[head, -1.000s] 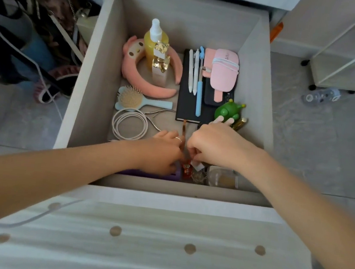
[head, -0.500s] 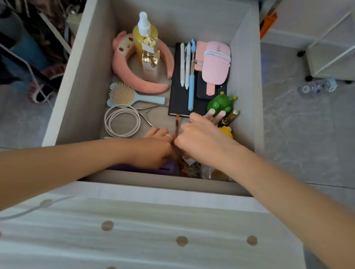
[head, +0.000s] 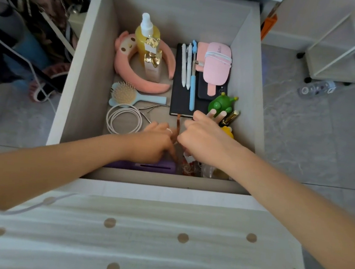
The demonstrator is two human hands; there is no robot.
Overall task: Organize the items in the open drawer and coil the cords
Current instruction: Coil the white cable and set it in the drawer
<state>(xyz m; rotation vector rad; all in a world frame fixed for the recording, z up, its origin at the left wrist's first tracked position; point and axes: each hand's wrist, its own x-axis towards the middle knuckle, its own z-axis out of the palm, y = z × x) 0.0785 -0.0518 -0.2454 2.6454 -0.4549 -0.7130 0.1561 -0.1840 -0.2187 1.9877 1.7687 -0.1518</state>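
One open drawer (head: 95, 69) of pale wood fills the view from above, and two bare arms reach into its near end. Left hand (head: 156, 140) and right hand (head: 202, 141) meet knuckle to knuckle over the front edge, fingers of both curled downward; I cannot tell what, if anything, they pinch, since the fingertips are hidden. Under the left hand lies a purple case (head: 146, 166) against the front wall, and under the right hand sits a jumble of small clear and red bits too blurred to name. At the far left a pink plush headband (head: 138, 81) curves round a yellow spray bottle (head: 145, 40) and a perfume bottle (head: 152, 69) with a gold cap. To its right lies a black notebook (head: 179, 99), carrying two white pens (head: 183, 64) and a blue pen (head: 191, 91) side by side. A pink handheld fan (head: 216, 65) with a white cord (head: 218, 57) wound round it rests beside the pens, partly on a black phone (head: 203, 93). A blue hairbrush (head: 123, 94) lies near the headband, and just nearer than it a second white cord (head: 109, 119) lies coiled in a neat ring on the drawer floor, left of the left hand. A green toy (head: 220, 105) stands by the right wall, with a gold tube (head: 230, 117) and a yellow toy (head: 227, 131) close by. Metal nippers (head: 153, 106) lie between brush and coil, and a thin brown ribbon (head: 177, 123) runs from the notebook down between the hands
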